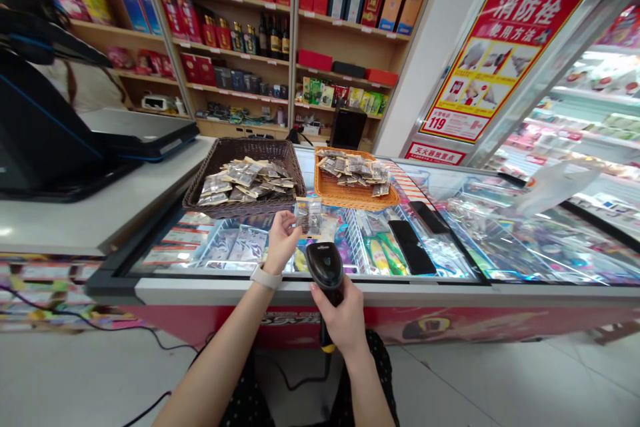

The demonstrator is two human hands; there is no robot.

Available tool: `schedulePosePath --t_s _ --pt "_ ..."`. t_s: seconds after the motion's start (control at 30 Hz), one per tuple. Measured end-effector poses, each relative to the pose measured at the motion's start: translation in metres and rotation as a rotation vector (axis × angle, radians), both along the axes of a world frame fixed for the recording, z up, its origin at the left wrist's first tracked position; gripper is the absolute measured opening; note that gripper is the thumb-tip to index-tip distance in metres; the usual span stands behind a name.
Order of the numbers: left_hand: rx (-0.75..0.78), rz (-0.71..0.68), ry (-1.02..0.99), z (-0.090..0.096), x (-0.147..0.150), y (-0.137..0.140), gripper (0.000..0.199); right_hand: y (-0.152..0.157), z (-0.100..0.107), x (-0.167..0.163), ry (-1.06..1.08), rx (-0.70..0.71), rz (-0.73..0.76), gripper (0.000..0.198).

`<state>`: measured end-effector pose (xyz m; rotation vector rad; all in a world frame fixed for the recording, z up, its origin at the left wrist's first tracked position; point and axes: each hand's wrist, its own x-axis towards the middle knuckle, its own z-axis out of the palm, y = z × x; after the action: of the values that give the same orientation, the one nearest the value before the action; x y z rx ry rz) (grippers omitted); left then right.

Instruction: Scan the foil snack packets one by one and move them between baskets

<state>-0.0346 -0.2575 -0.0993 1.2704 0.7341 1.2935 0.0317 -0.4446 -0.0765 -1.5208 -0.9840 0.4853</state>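
My right hand [343,313] wraps round the handle of a black barcode scanner [326,263], whose head points away from me over the freezer's front edge. Just ahead of it, my left hand [283,237] is closed at the left edge of a small clear packet [309,215] with dark contents. The fingertips are partly hidden, but the packet appears pinched there. Behind the packet stand two wicker baskets heaped with similar packets: a dark brown basket [275,150] on the left and an orange basket [345,199] on the right.
The baskets stand on a glass-topped chest freezer [200,285]. Two black phones, a nearer one [411,247] and a farther one [429,217], lie right of the packet. A counter [65,227] with a black machine [45,120] is at left. The scanner's cable [305,383] hangs below.
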Motion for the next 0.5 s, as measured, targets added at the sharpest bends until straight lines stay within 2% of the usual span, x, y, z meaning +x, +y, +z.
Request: schedulePosePath --t_s 0.17,0.27,0.37,0.5 --pt "0.015 0.049 0.0 -0.002 0.001 -0.001 0.033 0.0 0.001 -0.001 0.016 0.007 -0.005 0.03" --pt "0.036 0.106 -0.028 0.008 -0.007 0.001 0.028 0.001 0.003 -0.001 0.029 0.022 0.001 0.033" --pt "0.046 0.168 -0.048 0.036 -0.026 0.022 0.033 0.006 0.003 -0.002 0.036 0.041 0.012 0.033" --pt "0.208 0.303 0.071 0.09 -0.058 0.077 0.034 0.017 0.005 -0.009 0.07 0.1 0.06 0.038"
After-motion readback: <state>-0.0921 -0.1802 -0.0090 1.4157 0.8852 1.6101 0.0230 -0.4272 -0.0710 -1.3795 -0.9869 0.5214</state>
